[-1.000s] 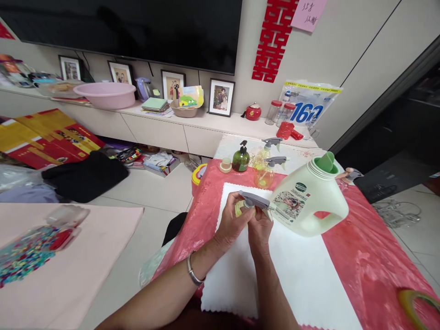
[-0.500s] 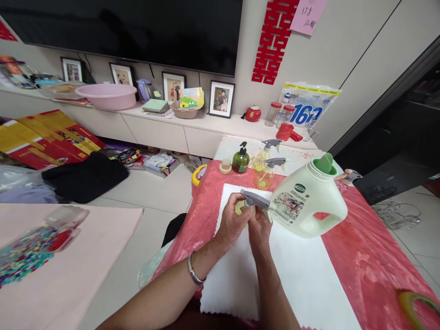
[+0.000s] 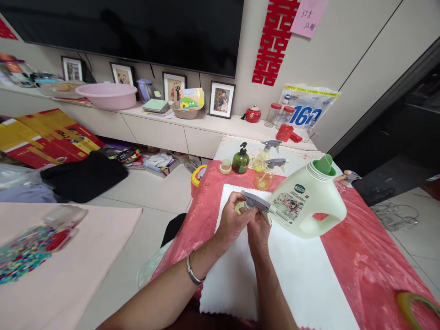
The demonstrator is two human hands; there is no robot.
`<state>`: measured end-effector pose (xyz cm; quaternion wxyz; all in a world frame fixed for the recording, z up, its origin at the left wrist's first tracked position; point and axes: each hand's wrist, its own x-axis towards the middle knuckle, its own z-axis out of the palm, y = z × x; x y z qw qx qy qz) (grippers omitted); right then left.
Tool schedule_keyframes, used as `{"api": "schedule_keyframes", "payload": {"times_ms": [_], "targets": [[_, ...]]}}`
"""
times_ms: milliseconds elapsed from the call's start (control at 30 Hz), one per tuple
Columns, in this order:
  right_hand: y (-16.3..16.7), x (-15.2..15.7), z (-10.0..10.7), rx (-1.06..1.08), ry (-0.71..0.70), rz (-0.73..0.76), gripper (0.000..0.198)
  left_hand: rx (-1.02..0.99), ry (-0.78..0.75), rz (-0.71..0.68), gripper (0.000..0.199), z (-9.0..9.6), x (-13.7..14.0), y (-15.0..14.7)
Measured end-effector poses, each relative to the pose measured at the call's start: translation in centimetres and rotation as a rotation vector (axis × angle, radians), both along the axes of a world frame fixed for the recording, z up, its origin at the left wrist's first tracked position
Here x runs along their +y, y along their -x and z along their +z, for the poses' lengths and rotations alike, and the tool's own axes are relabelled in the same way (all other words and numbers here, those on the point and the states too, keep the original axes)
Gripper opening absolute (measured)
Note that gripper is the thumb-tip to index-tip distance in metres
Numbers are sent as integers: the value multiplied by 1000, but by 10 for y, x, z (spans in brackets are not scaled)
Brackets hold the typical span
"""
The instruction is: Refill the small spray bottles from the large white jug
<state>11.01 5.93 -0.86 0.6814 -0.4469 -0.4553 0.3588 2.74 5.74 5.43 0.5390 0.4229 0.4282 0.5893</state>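
Both hands are closed round a spray bottle [image 3: 256, 200] with a grey trigger head, held above the white cloth. My left hand [image 3: 233, 221] grips its yellowish collar, thumb pointing toward the trigger. Just beside it, my right hand [image 3: 258, 233] is closed below the trigger head. The fingers hide most of the bottle's body. The nozzle points right, toward a large pale green detergent jug [image 3: 292, 201] with a green cap. Behind my hands are a yellowish spray bottle [image 3: 264, 179], another spray bottle [image 3: 264, 153] and a dark green pump bottle [image 3: 240, 161].
The white cloth [image 3: 237, 284] lies over a red plastic table cover [image 3: 364, 238]. A small pale round cap [image 3: 225, 166] sits near the pump bottle. A tape roll [image 3: 407, 309] lies at front right. Behind the jug is another grey spray head [image 3: 352, 177]. Colourful beads [image 3: 25, 256] cover a pink table at left.
Hardly anything differs. My hands stay closed round the spray bottle, with only a slight shift of the right hand to the left. The view has moved a little.
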Motion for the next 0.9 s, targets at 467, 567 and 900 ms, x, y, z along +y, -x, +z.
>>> {"api": "schedule_keyframes", "payload": {"times_ms": [467, 567, 900], "targets": [[-12, 2, 3, -113, -7, 49, 43, 76, -78, 48, 32, -8, 8, 8], [-14, 1, 6, -131, -15, 63, 41, 71, -81, 42, 29, -6, 7, 9], [-13, 1, 13, -289, -34, 82, 43, 158, -35, 15, 28, -3, 7, 14]]}}
